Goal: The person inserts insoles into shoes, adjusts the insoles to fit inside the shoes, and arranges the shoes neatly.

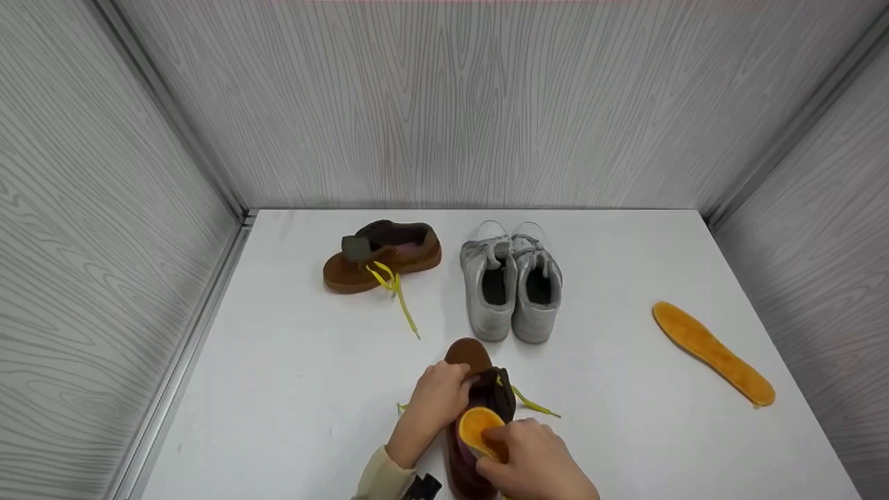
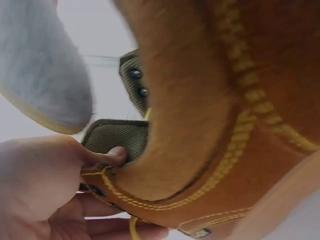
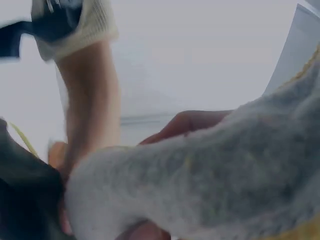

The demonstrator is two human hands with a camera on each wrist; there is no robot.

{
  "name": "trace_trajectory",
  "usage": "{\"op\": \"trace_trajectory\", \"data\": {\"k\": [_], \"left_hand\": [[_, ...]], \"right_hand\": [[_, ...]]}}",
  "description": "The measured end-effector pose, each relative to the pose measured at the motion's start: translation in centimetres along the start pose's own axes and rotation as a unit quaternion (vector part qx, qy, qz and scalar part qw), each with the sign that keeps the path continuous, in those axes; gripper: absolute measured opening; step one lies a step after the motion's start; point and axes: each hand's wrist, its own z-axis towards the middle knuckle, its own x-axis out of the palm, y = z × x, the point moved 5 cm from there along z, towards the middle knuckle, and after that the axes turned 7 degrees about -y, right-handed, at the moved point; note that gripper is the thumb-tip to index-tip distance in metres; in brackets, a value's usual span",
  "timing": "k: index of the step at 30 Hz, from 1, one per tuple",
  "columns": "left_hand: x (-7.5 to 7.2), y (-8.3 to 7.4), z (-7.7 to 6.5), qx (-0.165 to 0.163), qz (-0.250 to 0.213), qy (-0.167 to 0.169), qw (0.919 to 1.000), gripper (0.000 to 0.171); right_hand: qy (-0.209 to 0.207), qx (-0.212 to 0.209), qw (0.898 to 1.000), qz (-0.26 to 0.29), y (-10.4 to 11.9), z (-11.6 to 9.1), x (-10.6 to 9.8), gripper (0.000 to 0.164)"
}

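A brown leather shoe with yellow laces stands at the table's front, its toe pointing away from me. My left hand grips the left edge of its opening; in the left wrist view the thumb lies inside by the tongue and the fingers are outside. My right hand pinches a fuzzy insole, orange on one face, its end over the shoe's opening. Seen from the right wrist, the insole's grey underside bends between thumb and fingers. How far it reaches into the shoe is hidden.
A second orange insole lies flat at the right. The other brown shoe, its yellow lace loose, stands at the back left. A pair of grey-white sneakers stands side by side just beyond the shoe. Grey wood-grain panels enclose the white table.
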Motion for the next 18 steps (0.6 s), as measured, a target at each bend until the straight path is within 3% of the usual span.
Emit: {"op": "trace_trajectory", "data": {"k": [6, 13, 18], "left_hand": [[-0.2, -0.1, 0.2, -0.009, 0.005, 0.005, 0.9999, 0.023], [-0.3, -0.3, 0.3, -0.002, 0.014, -0.002, 0.9999, 0.024], [-0.1, -0.5, 0.4, -0.008, 0.027, -0.001, 0.9996, 0.026]], "right_hand": [[-0.012, 0.033, 0.999, 0.003, -1.0, 1.0, 2.2, 0.018], [-0.054, 0.059, 0.996, -0.046, -2.0, 2.6, 4.2, 0.020], [-0.111, 0.045, 0.992, -0.047, -2.6, 4.9, 5.6, 0.022]]}}
